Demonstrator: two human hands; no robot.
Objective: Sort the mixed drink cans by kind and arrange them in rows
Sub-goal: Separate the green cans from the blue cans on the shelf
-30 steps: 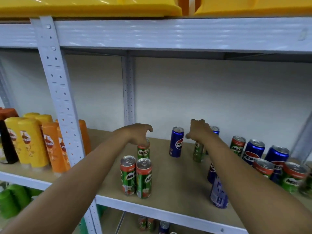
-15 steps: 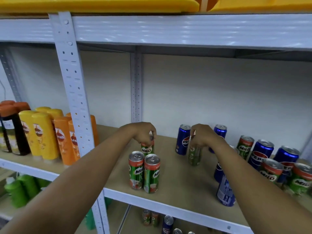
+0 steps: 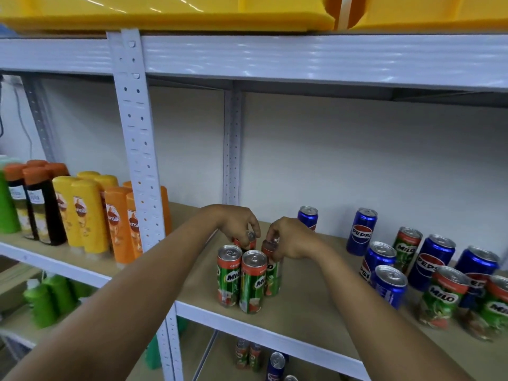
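Observation:
Two green Milo cans point(image 3: 252, 281) stand side by side near the front edge of the wooden shelf point(image 3: 297, 306). Behind them, my left hand point(image 3: 240, 222) grips the top of a third Milo can point(image 3: 250, 242), mostly hidden. My right hand point(image 3: 288, 237) grips the top of a fourth Milo can point(image 3: 272, 279), which stands just right of the pair. On the right, blue Pepsi cans point(image 3: 361, 232) and more Milo cans point(image 3: 442, 296) stand mixed together.
A white perforated upright point(image 3: 137, 149) divides the shelf from shampoo bottles point(image 3: 82, 215) on the left. Yellow bins point(image 3: 170, 12) sit on the shelf above. More cans point(image 3: 248, 356) stand on the lower shelf, with green bottles point(image 3: 44, 301) at lower left.
My right hand carried its Milo can leftward from the shelf's middle to beside the front pair. My left hand stayed on the rear Milo can. The camera shifted left.

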